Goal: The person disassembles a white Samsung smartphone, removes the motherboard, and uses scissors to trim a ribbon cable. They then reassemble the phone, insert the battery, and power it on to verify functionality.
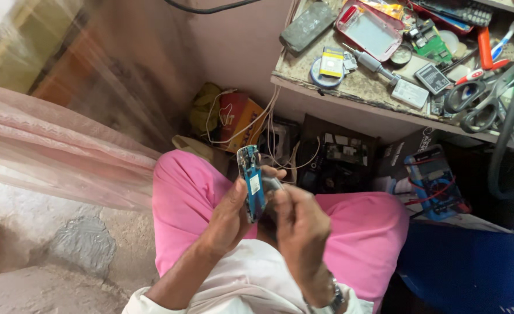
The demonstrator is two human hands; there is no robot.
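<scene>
The left hand (225, 218) grips a slim blue rectangular circuit board (251, 182) with a small white label, held upright on edge above the pink-trousered lap, while the right hand (299, 224) closes its fingers against the board's side, below the cluttered counter (361, 87).

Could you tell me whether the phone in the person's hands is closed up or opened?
Opened: the phone shows a bare blue circuit board, gripped by the left hand.
</scene>
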